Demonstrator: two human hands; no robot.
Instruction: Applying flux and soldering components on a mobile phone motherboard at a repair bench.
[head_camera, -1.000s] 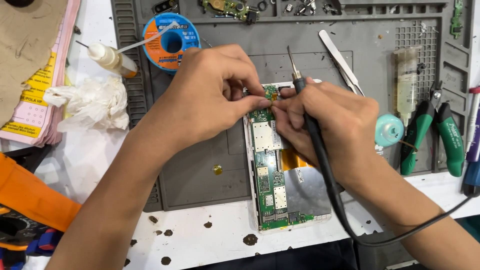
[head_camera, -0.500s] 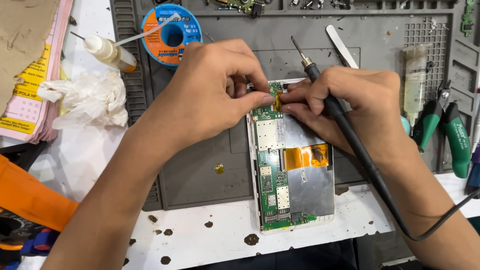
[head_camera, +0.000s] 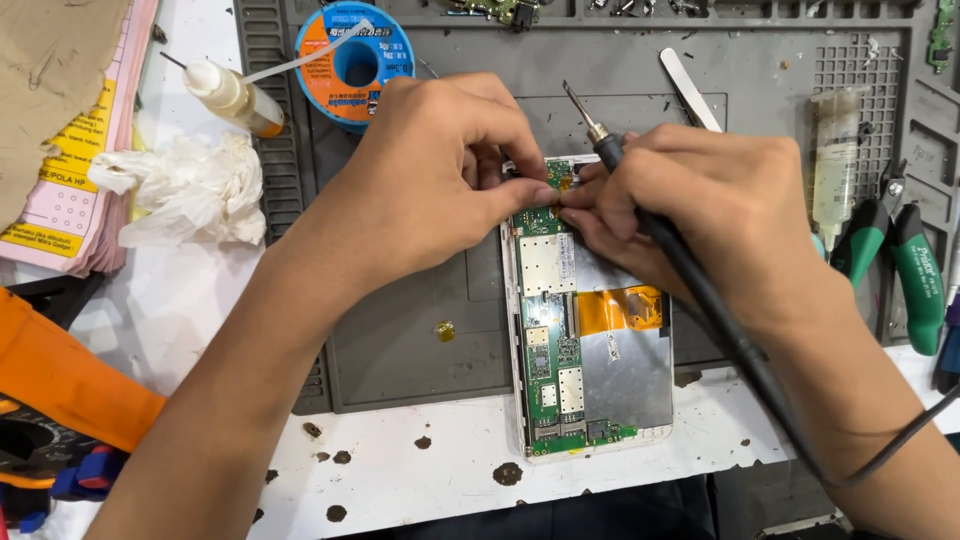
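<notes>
Head view is showing a grey ribbed silicone work mat (head_camera: 400, 340) lying over a white benchtop (head_camera: 420, 480) that is speckled with dark burn spots. On the mat an opened tablet (head_camera: 590, 370) is lying face down, its green circuit board, dull metal shields and a strip of amber tape all showing, its lower end reaching past the mat's front edge onto the bench. The left hand (head_camera: 440, 180) is curling over the board's top corner, thumb and forefinger pinched nearly closed; what they are pinching is too small to make out. The right hand (head_camera: 700, 210) is wrapping closed around a black soldering iron (head_camera: 660, 240), its metal tip pointing up and away from the board, its cord trailing off to the right; its fingertips are meeting the left hand's over the corner, hiding the spot beneath. A crumpled white tissue (head_camera: 185, 190), green-handled pliers (head_camera: 900, 270), a blue solder spool (head_camera: 355, 60) and a small glue bottle (head_camera: 230, 92) are sitting around.
</notes>
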